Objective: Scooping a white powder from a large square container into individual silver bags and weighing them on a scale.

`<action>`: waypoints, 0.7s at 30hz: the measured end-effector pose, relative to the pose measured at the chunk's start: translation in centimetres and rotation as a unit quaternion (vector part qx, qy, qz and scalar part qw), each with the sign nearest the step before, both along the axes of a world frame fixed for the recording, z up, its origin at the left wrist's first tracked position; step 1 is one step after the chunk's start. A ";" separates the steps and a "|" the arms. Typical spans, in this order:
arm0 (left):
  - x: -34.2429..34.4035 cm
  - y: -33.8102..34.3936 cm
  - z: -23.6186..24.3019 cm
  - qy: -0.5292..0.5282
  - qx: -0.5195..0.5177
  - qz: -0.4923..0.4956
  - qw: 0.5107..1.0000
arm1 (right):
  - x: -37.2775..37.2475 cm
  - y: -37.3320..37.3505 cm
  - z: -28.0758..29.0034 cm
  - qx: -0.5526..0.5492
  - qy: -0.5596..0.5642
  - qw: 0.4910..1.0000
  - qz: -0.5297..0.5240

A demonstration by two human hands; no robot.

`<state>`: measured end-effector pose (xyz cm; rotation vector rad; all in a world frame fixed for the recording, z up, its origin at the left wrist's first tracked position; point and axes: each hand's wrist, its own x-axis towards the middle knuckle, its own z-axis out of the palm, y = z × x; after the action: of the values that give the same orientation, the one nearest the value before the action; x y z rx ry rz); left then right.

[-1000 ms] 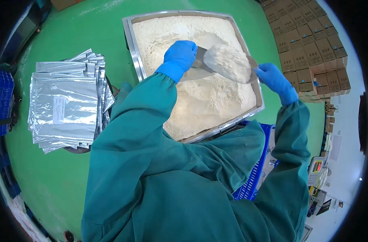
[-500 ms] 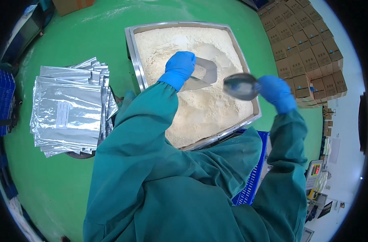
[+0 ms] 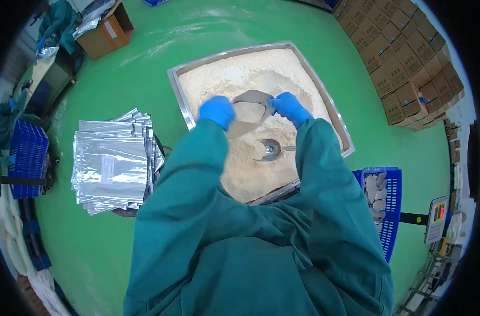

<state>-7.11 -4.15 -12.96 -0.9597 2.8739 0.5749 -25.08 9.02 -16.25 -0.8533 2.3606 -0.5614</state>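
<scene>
My left hand (image 3: 217,112), in a blue glove and slightly blurred, grips the left side of a greyish bag (image 3: 253,96). Pinching the bag's right edge is my gloved right hand (image 3: 290,108). Its mouth gapes, and pale powder shows inside. The bag is over a rectangular metal tub (image 3: 179,97) filled with pale powder (image 3: 240,181). A metal scoop (image 3: 272,149) lies on that powder below my hands, its handle pointing right and partly hidden by my right sleeve.
Silver foil bags (image 3: 113,163) are stacked left of the tub. At right stands a blue basket (image 3: 391,210) of small grey packets, near a scale with a lit display (image 3: 437,218). Cartons (image 3: 398,58) are piled far right; another person (image 3: 58,23) is at far left.
My right hand has put the scoop down in the powder and taken hold of the bag's right edge. My left hand still holds the bag. The view has shifted, showing more at left.
</scene>
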 end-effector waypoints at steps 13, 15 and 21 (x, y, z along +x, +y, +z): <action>-2.6 2.1 9.1 0.095 0.198 0.012 0.976 | 0.4 14.9 10.3 -0.334 -0.061 0.936 -0.097; -4.4 3.3 9.2 0.119 0.253 -0.055 0.959 | -0.3 21.1 11.5 -0.245 0.007 0.952 -0.185; -6.1 5.3 6.9 0.083 0.137 -0.080 0.984 | 3.0 51.8 4.9 -0.334 0.119 0.797 -0.489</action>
<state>-13.21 1.16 -6.04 -0.6640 2.8692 1.0464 -22.13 60.85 -11.35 0.1944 2.7382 -1.8696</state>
